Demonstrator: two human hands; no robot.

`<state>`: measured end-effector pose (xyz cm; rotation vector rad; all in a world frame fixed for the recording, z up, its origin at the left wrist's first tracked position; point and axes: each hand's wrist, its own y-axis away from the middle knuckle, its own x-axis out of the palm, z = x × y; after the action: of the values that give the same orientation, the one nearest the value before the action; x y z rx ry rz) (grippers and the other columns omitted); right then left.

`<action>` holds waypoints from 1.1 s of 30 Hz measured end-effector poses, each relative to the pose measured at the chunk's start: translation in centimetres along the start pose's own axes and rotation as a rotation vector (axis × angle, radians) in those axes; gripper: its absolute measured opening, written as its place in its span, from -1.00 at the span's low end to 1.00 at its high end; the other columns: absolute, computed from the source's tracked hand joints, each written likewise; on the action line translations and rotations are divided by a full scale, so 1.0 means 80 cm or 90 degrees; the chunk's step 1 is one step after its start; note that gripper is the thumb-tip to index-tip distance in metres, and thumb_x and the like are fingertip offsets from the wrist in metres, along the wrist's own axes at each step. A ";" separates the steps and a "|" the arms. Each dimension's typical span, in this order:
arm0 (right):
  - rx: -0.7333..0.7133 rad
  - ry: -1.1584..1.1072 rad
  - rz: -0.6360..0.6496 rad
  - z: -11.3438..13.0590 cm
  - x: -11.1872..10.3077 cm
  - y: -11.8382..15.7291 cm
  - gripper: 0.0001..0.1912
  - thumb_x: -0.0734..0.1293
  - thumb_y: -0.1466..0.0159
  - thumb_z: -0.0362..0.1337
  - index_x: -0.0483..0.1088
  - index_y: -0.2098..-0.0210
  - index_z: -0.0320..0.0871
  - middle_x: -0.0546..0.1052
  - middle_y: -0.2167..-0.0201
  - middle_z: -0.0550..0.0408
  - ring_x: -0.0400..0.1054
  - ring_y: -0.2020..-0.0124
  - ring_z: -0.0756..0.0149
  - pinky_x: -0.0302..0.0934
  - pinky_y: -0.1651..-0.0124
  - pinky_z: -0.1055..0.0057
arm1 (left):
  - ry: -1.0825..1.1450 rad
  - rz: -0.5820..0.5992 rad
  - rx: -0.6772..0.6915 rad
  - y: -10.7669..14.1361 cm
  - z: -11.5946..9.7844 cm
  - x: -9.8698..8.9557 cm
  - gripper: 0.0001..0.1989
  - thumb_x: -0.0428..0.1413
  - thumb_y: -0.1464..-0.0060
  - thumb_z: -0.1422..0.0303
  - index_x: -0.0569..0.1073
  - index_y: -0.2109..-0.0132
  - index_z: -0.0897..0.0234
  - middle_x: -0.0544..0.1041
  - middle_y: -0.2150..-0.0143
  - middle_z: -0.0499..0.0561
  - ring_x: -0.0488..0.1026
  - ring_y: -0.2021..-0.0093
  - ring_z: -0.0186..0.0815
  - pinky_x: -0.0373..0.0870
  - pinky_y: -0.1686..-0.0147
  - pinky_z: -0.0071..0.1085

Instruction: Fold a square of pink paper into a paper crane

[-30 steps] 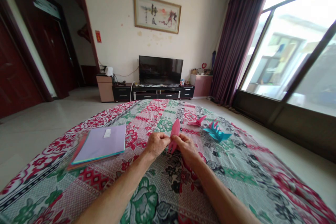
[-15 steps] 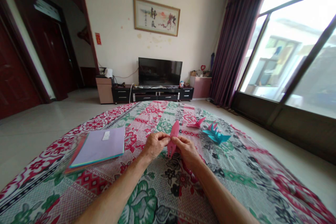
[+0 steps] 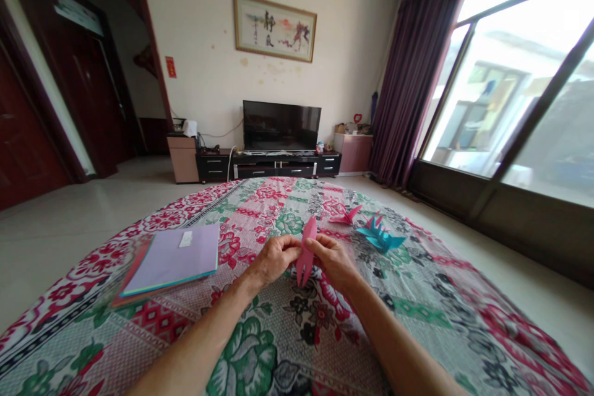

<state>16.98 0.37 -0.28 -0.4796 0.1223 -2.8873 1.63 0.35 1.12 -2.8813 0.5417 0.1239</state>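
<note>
Between my two hands is a pink folded paper piece, narrow and pointed at the top, split into two legs at the lower end. My left hand pinches its left edge between thumb and fingers. On the other side my right hand grips the right edge the same way. Both hands are just above the flowered cloth. To the right of them lie a pink folded paper crane and a blue folded paper crane, with more pink paper partly hidden behind the blue one.
At the left lies a stack of coloured paper sheets, lilac on top, with a small white slip on it. Beyond the table's far edge stand a low black cabinet and a television. Windows line the right side.
My right fingers have shifted on the pink paper piece, from across its front to its right edge. Its two lower legs show more plainly now. The camera view has moved slightly.
</note>
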 end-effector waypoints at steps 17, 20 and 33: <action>-0.028 0.013 -0.051 0.002 0.005 -0.001 -0.73 0.45 0.06 -0.12 0.40 0.55 -0.20 0.35 0.64 0.23 0.18 0.60 0.50 0.12 0.48 0.51 | 0.018 0.014 -0.018 -0.001 0.008 0.000 -0.77 0.13 0.09 0.25 0.44 0.37 0.38 0.36 0.53 -0.09 0.20 0.55 -0.47 0.13 0.52 -0.52; -0.045 0.028 -0.073 0.002 0.009 0.000 -0.73 0.46 0.07 -0.13 0.40 0.59 -0.21 0.34 0.66 0.23 0.15 0.61 0.52 0.07 0.50 0.53 | 0.018 0.011 -0.030 -0.002 0.008 0.001 -0.72 0.13 0.09 0.20 0.45 0.33 0.38 0.37 0.51 -0.09 0.20 0.54 -0.47 0.12 0.53 -0.52; -0.027 -0.006 0.001 -0.002 0.002 0.000 -0.72 0.37 -0.04 -0.07 0.44 0.51 -0.20 0.41 0.59 0.17 0.26 0.54 0.44 0.21 0.39 0.44 | 0.015 0.032 -0.084 0.000 0.008 -0.002 -0.70 0.18 0.19 0.20 0.39 0.53 0.40 0.28 0.64 -0.12 0.11 0.63 -0.51 -0.02 0.59 -0.51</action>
<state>16.78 0.31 -0.39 -0.5007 0.1826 -2.8864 1.48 0.54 0.50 -3.0007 0.6324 0.1394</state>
